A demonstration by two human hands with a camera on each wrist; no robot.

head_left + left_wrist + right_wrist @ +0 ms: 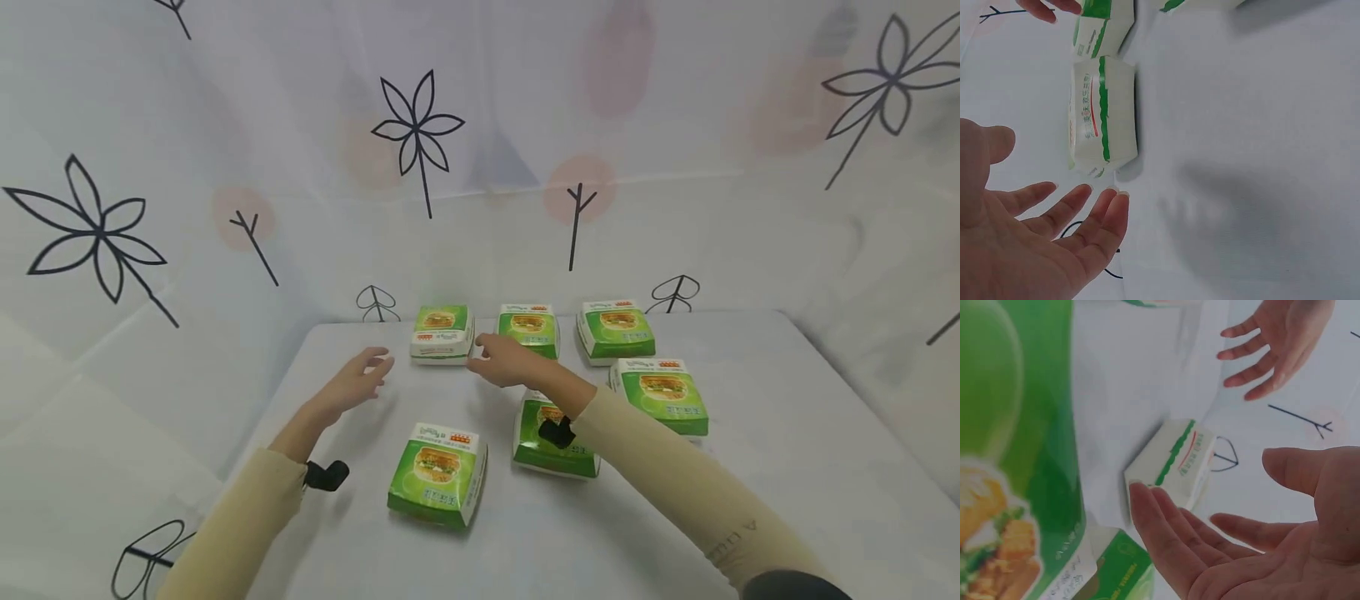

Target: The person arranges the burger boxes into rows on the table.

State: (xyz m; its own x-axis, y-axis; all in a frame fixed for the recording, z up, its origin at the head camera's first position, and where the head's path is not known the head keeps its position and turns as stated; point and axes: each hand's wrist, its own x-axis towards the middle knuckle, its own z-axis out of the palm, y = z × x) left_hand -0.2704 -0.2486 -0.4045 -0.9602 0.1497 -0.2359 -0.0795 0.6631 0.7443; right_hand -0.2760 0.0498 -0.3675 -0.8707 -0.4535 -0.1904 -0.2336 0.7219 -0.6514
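White cloth [300, 125] printed with dark line plants [416, 129] hangs behind my desk [757, 375].

What does the head view show on it?

Six green-and-white burger boxes [437, 475]. My left hand [351, 385] hovers left of centre, just beside the top row's left box [442, 336]. My right hand [510, 362] is between that one and the top row's middle box [527, 323], its sleeve [660, 458] partly covering a lower box [555, 457].

Holding anything?

Nothing; both hands are loose, fingers apart.

And the left wrist view?

My relaxed fingers rise from the lower left, tips just below a white-sided box [1119, 112].

Right wrist?

My gently bent fingers overlap a box near the centre; I can't tell whether they touch. Another box's green lid [1041, 381] fills the left edge.
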